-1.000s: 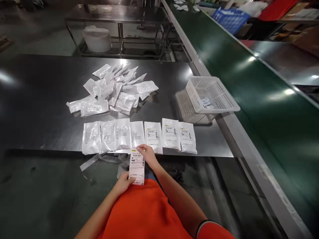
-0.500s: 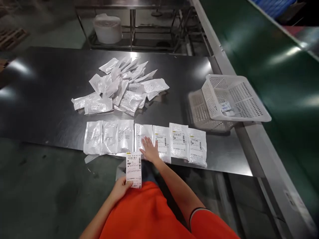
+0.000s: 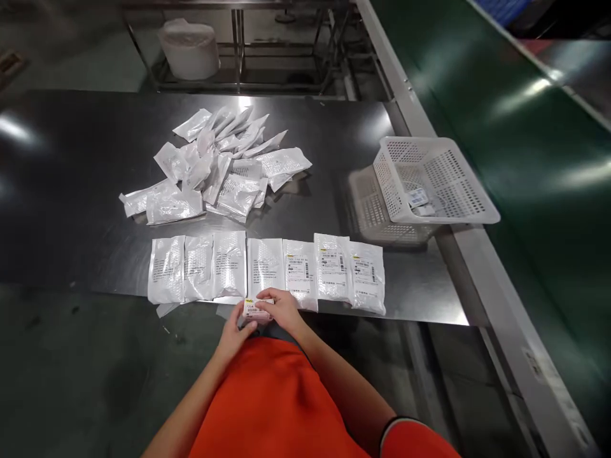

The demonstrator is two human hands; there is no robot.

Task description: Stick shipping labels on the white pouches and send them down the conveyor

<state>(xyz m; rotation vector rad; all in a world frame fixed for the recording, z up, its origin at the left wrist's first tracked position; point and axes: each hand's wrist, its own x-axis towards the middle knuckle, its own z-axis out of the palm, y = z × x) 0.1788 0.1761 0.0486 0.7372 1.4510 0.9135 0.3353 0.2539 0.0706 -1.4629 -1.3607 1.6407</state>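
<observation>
Near my body, just below the table's front edge, my left hand [image 3: 238, 330] and my right hand [image 3: 279, 309] both grip the label strip [image 3: 252, 310], one at each side. Its printed top faces up. Seven white padded mailers form a row along the front edge. The three mailers on the right, including the rightmost mailer [image 3: 367, 278], carry barcode labels. Printed text shows on the other mailers, among them the fourth mailer [image 3: 266, 267], just beyond my hands. Farther back lies a loose pile of white mailers [image 3: 214, 166].
A white perforated basket [image 3: 443, 181] with small labelled items inside sits on the right of the metal table [image 3: 329, 191], overlapping the conveyor's side rail [image 3: 420, 117]. The green conveyor belt [image 3: 458, 83] runs beyond. A white roll [image 3: 189, 51] rests on a rack behind.
My right hand has left the fourth mailer and come down to the label strip, which it now grips with my left hand. The view has shifted slightly.
</observation>
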